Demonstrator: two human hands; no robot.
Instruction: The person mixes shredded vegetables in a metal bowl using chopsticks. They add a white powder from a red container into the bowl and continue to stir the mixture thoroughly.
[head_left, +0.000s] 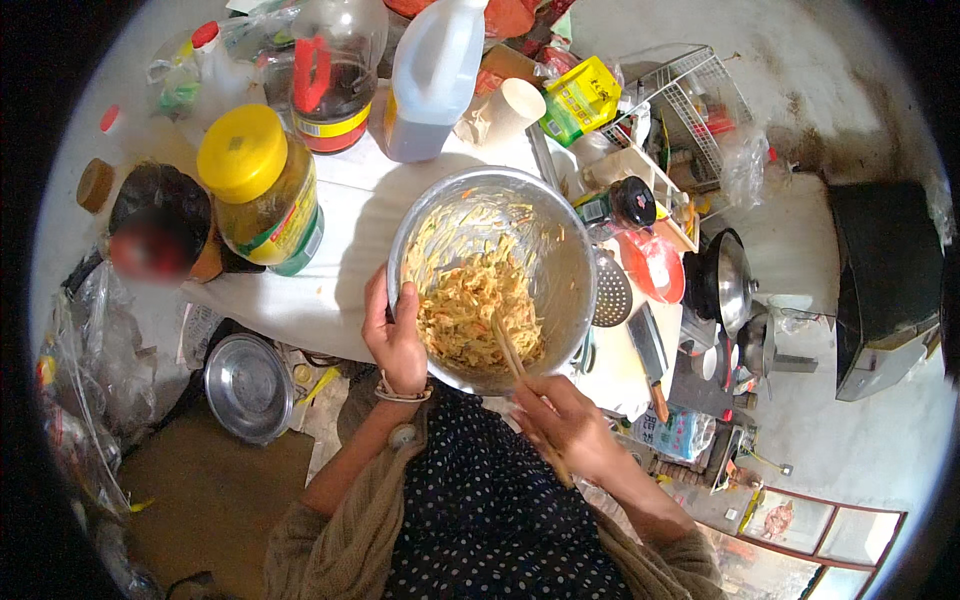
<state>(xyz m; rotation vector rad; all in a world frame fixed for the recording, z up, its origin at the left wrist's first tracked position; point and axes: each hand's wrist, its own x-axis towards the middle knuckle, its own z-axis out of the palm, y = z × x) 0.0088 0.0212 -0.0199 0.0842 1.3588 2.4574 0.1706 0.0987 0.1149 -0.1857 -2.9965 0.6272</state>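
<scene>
A wide stainless steel bowl (566, 300) is tilted toward me at the near edge of the white-covered table. Its left rim is gripped by my left hand (396, 330), thumb on the inside wall. In the bowl lies a thick, batter-coated mix of shredded vegetables (480, 307), heaped in the lower left, with strands clinging to the upper wall. My right hand (562, 420) holds a pair of wooden chopsticks (507, 346) over the near rim. Their tips are down in the mix, and their back ends stick out below my palm.
A cleaver (647, 341), a perforated skimmer (611, 289) and a red plastic bowl (654, 268) lie right of the bowl. Behind it stand a plastic jug (435, 82) and a paper roll (517, 109). A yellow-lidded jar (259, 187) is at left; a metal basin (249, 386) sits lower down.
</scene>
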